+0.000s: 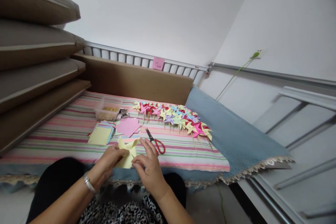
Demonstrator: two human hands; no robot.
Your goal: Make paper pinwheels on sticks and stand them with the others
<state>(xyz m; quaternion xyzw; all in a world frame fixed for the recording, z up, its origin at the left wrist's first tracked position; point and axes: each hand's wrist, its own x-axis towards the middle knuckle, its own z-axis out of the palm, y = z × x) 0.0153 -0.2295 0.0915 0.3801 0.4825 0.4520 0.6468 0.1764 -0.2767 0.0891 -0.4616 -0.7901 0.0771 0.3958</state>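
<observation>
A pale yellow paper square [127, 162], its flaps curled up like a half-folded pinwheel, is held between my two hands near the table's front edge. My left hand [112, 157] pinches it from the left, thumb on the inner side. At its lower right, thumb and index finger of my right hand [150, 168] close on a flap of the same paper, while other fingers reach up beside the curled top. Red-handled scissors [159, 146] lie just beyond my right hand. Stacks of coloured paper squares [99, 135] and pink sheets [128, 127] lie beyond my left hand.
Many finished pinwheels on sticks [170, 118] lie in rows on the striped cloth [70, 131]. A clear plastic box [107, 109] holds thin sticks, with small metallic items [123, 113] beside it. Cushions [39, 52] are piled at the left; a brown board [136, 78] stands behind.
</observation>
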